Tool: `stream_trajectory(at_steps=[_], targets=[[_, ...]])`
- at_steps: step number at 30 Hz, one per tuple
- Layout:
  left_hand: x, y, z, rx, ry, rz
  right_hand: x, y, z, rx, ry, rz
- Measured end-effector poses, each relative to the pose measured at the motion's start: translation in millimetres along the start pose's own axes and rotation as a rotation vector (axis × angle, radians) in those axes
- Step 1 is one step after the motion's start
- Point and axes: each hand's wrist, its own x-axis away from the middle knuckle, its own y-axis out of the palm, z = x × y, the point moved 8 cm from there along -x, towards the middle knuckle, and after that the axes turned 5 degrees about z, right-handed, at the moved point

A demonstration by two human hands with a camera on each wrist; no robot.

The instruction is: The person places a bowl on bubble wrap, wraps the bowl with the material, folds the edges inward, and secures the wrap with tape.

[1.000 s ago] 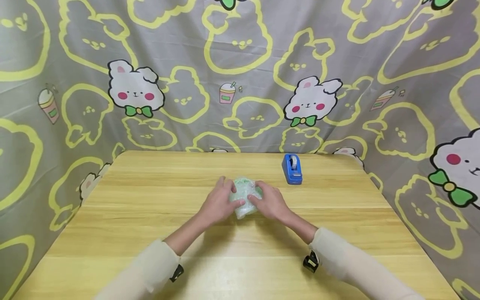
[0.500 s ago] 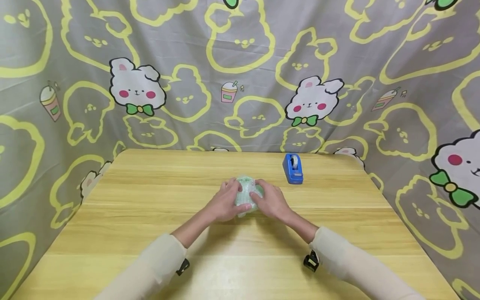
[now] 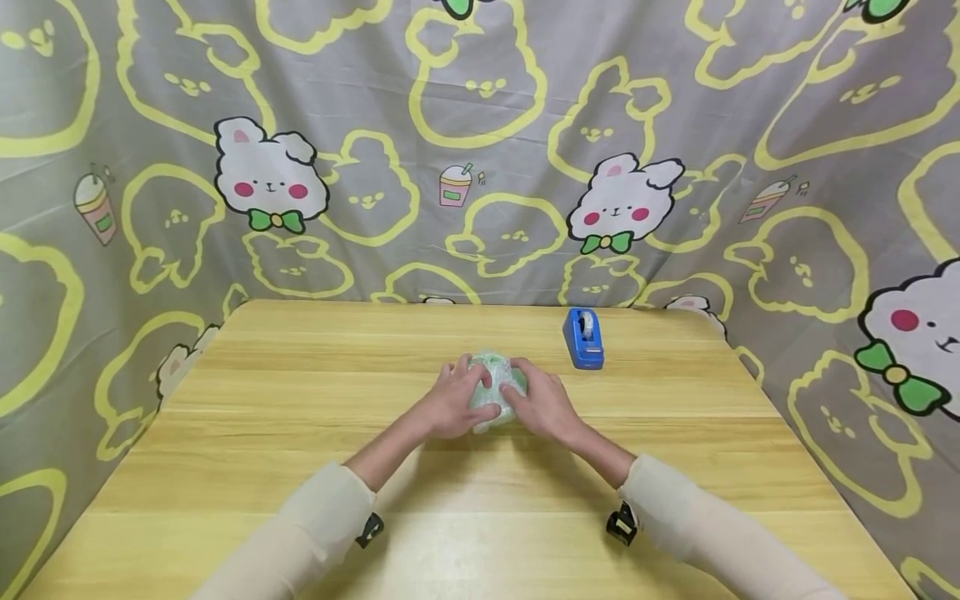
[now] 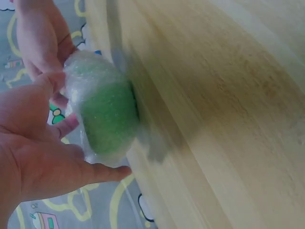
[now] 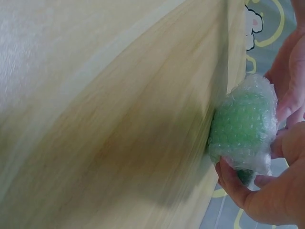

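A green object wrapped in bubble wrap (image 3: 496,377) sits on the table between both hands; the wrapping blurs what kind of thing is inside. From its left side, my left hand (image 3: 452,406) holds the bundle, thumb along the near face and bent fingers over the wrap. My right hand (image 3: 548,405) grips the right side, its thumb pressing on the film. The left wrist view shows the green side of the bundle (image 4: 110,119) through the clear film. In the right wrist view, right-hand fingers (image 5: 233,187) curl under the bundle's edge, where a darker green part peeks out.
A blue tape dispenser (image 3: 585,339) with a roll of clear tape stands at the back right of the wooden table (image 3: 300,375). Grey curtains (image 3: 510,100) with cartoon print rise behind the table and along both sides.
My left hand has shifted right and slightly away from me, its fingers moving further over the wrap. The bundle has turned a little, while my right hand has stayed nearly in place.
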Motion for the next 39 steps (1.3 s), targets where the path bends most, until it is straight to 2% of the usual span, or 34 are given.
stream_trajectory(at_steps=[6,11,14,28,39], targets=[[-3.3,6.1,-6.7,-0.055,0.023,-0.044,1,-1,0,-0.005,-0.004,0.017],[-4.8,9.7,-15.6,0.003,0.023,-0.083,1,-2,2,-0.017,0.008,0.027],[-3.7,8.3,-16.0,0.044,0.022,-0.076,0,-3,2,-0.019,0.008,0.029],[-0.7,8.9,-15.5,0.053,0.064,-0.012,-1,-1,7,-0.046,0.02,0.018],[-1.6,12.9,-17.9,0.059,0.084,-0.019,-1,-2,11,-0.078,0.045,0.018]])
